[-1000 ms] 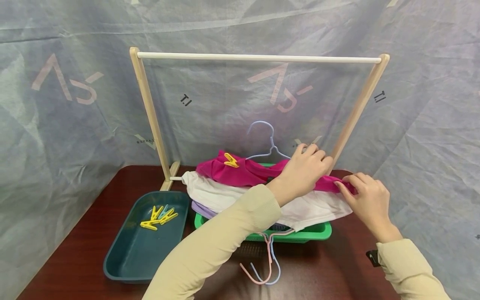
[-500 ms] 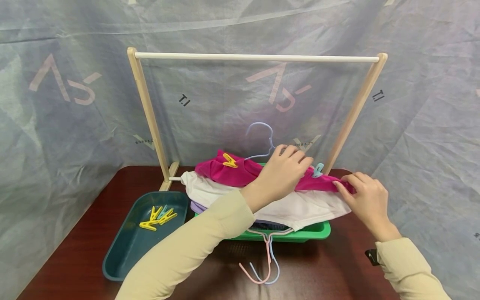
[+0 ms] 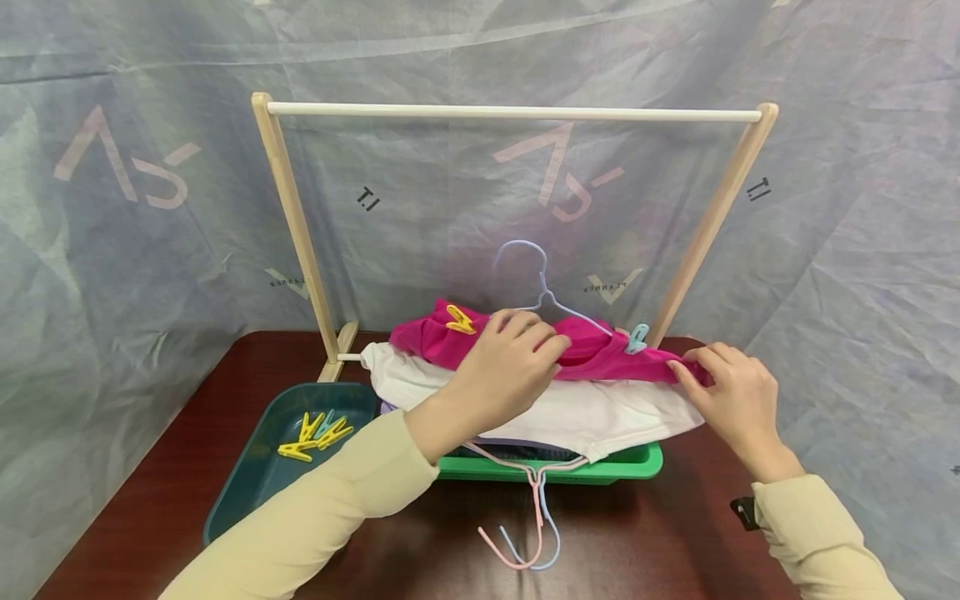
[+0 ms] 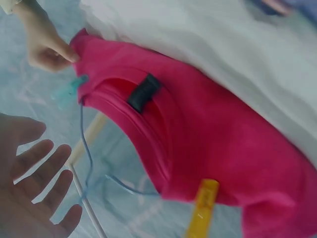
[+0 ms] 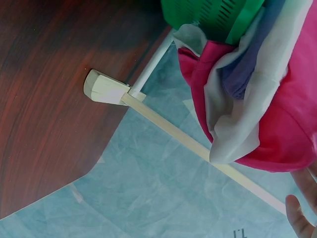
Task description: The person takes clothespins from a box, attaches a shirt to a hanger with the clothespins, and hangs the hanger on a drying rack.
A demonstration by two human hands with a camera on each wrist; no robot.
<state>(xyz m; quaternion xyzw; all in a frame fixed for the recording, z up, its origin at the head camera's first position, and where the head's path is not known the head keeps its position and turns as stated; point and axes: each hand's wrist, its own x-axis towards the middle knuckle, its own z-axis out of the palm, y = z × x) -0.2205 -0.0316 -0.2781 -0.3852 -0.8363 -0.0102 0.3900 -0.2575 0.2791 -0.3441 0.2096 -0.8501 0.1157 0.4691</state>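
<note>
A pink shirt (image 3: 626,364) lies on a white garment (image 3: 607,412) piled over a green basket (image 3: 622,471). A light blue hanger (image 3: 544,279) sits in its neckline, hook upward. A yellow clothespin (image 3: 460,321) is on the shirt's left part. A light blue clothespin (image 3: 637,339) grips the shirt at the hanger's right end. My right hand (image 3: 731,400) pinches the shirt's right sleeve end between thumb and fingers. My left hand (image 3: 506,367) is over the shirt's middle in the head view; in the left wrist view its fingers (image 4: 47,176) are spread, holding nothing.
A dark teal tray (image 3: 225,508) at the left holds several clothespins (image 3: 311,433). A wooden rack (image 3: 300,225) with a white rod (image 3: 510,112) stands behind the basket. Pink (image 3: 536,533) and blue (image 3: 553,533) hanger hooks stick out over the table (image 3: 660,542) in front.
My left hand has moved left and slightly down, away from the light blue clothespin, which is now visible on the shirt. My right hand keeps its pinch on the sleeve.
</note>
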